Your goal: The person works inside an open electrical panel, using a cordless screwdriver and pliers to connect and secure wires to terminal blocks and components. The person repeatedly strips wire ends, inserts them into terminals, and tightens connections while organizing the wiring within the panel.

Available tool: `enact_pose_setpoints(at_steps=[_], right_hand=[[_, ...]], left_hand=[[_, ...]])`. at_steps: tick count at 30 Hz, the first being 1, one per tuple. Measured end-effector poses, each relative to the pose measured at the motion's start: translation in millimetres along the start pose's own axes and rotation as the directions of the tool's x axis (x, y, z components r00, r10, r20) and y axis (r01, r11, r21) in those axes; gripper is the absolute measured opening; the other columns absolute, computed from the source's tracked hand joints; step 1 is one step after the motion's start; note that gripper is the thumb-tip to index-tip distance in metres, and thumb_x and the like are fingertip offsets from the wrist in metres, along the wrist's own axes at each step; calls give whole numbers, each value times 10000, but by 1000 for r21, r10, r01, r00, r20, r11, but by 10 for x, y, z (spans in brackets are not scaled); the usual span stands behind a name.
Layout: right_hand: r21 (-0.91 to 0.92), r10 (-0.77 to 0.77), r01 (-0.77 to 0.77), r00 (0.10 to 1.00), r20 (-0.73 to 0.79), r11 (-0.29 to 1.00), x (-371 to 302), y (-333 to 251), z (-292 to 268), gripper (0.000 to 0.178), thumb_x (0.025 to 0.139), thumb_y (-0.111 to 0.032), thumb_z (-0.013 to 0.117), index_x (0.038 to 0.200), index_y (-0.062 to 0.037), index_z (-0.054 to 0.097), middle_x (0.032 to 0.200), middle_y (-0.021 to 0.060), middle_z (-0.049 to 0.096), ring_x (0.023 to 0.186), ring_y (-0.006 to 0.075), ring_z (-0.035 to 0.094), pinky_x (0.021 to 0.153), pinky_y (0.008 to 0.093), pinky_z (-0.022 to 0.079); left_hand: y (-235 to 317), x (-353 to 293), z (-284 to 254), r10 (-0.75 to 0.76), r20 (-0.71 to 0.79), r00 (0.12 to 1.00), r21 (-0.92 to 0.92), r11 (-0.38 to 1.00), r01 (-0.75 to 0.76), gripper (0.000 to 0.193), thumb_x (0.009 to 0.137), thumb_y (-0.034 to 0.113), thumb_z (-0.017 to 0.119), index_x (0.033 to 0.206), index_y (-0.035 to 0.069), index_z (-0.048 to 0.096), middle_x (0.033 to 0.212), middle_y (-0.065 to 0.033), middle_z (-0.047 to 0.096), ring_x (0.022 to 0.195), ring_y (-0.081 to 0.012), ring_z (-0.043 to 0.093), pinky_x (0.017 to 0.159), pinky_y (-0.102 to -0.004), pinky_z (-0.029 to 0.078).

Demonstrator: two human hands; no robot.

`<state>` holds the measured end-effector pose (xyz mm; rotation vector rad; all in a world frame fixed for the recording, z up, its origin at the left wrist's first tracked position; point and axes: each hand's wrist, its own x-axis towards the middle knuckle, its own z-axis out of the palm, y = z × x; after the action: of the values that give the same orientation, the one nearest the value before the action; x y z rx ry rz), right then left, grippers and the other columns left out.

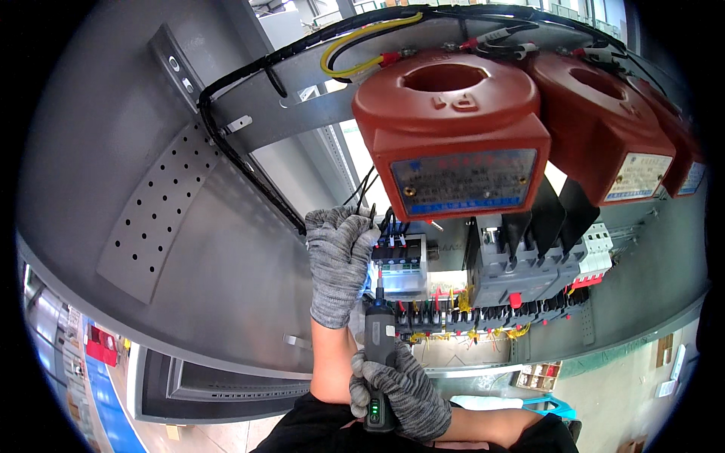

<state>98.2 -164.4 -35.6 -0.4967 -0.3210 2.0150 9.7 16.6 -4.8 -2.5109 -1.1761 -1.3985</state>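
My left hand [336, 260], in a grey knitted glove, is closed with its fingers bunched around thin black wires [365, 189] at the left end of a small lit module [402, 273]. In my right hand [408, 392], gloved the same way, I grip a slim black electric screwdriver [380, 336] with green lights near its lower end. The screwdriver points up, its bit close to the module's left side; whether it touches a screw I cannot tell. My left fingertips and the wire ends there are partly hidden.
Large red-brown ring transformers [453, 128] overhang the work from the upper right. A grey breaker [521, 257] with black barrier plates stands right of the module, above a row of wired terminals [491, 313]. A black sleeved cable bundle [242, 162] runs along the grey cabinet wall [249, 249].
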Motion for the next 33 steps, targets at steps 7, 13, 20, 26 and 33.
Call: enact_pose_setpoints(at_steps=[7,13,20,26,33], right_hand=[[-1,8,-8,1000,18,1000,10,-1,-13,144,947,-106,523,1069,-40,485,715,101,557,613,184,573,585,312,503],[-23,4,-2,999,50,1000,50,31,-59,244,944,-153,553,1125,-68,413,717,82,574,595,172,599,549,291,518],[-59,1,-1,1000,12,998,41,4,-31,207,940,-122,548,1101,-57,436,733,94,566,609,173,584,567,308,512],[-14,1,0,1000,25,1000,47,-3,-9,169,929,-101,560,1058,-43,467,717,94,552,609,182,570,573,331,510],[-98,-72,74,997,24,992,119,-4,-25,204,910,-73,580,1068,-51,451,699,94,553,612,192,589,565,331,521]], left_hand=[[-13,-15,13,-6,-1,1000,-2,1000,6,207,711,135,701,896,44,682,922,-100,635,946,-296,498,889,-423,376],[-13,-21,7,-13,3,1000,-22,1000,13,202,716,138,697,898,52,675,913,-98,630,939,-299,504,888,-423,369],[-37,-24,37,1,-10,1000,-19,1000,-1,193,724,144,694,892,52,673,908,-92,630,930,-298,513,890,-426,365],[14,-14,-19,-29,34,999,-20,999,29,172,724,141,696,869,52,672,914,-95,633,921,-301,519,894,-422,369],[52,5,-70,-23,37,999,-34,999,24,154,737,147,687,858,53,674,926,-104,652,897,-312,540,872,-413,385]])
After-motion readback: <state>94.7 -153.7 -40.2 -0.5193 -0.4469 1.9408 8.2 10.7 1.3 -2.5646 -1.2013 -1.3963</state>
